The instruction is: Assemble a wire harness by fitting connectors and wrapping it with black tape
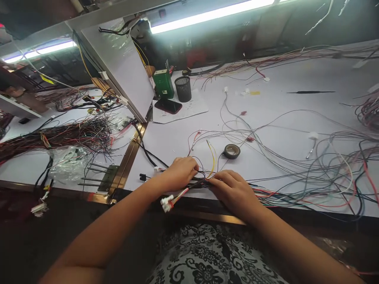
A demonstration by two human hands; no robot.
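Both hands are on a bundle of thin wires (pixel 266 194) along the table's front edge. My left hand (pixel 182 172) is closed around the dark part of the bundle, its fingertips curled over the wires. Just to the right, my right hand (pixel 231 187) pinches the same bundle with thumb and forefinger. A yellow wire (pixel 213 157) sticks up between the hands. White connectors (pixel 167 203) hang over the edge below my left wrist, and a black connector (pixel 143 177) lies left of it. Behind my right hand lies a roll of dark tape (pixel 231 151).
Loose grey wires (pixel 260 146) spread across the right side. At the back stand a green box (pixel 163 85), a black mesh cup (pixel 183 90) and a phone (pixel 168 106) on paper. Left of a partition (pixel 118 63) are a large wire bundle (pixel 59 136) and metal pegs (pixel 100 175).
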